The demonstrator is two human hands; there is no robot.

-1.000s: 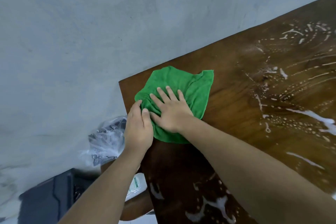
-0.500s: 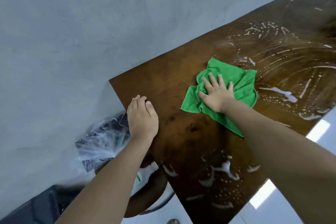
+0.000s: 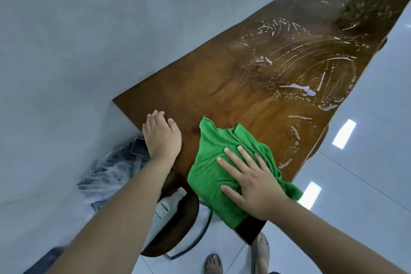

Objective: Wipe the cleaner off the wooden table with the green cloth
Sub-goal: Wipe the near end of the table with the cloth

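One grey wall [image 3: 66, 29] filled the space beyond and to the left of the left fingertips. One long wooden table [image 3: 222, 87] ran away from both sets of fingertips, its near end lying under them. One pale tiled floor [image 3: 367, 162] spread to the right of the right fingers, carrying two bright rectangular reflections [image 3: 344, 132].

One green cloth [image 3: 211, 162] lay crumpled on the table's near corner, directly beneath the right fingers. It reached past those fingertips towards the far end, and its lower part hung over the table edge behind the palm. One clear plastic bag [image 3: 111, 169], with dark contents, sat below the table end, back from the left fingers beside the left wrist. One round dark wooden stool [image 3: 178, 231] stood under the left forearm, and one white labelled bottle [image 3: 169, 204] lay on it.

Two hands were on the table. The right hand [image 3: 251, 184] lay palm down on the cloth, its fingers straight and fanned apart, pressing the fabric flat. The left hand [image 3: 161, 138] rested palm down on the bare wood at the table's end, just beside the cloth but not touching it, with its fingers held close together.

Two feet [image 3: 213, 262] showed on the floor behind the right wrist. Many white streaks and dots of cleaner [image 3: 298, 90] covered the wood well beyond the right fingertips, and a few thin streaks lay just right of them.
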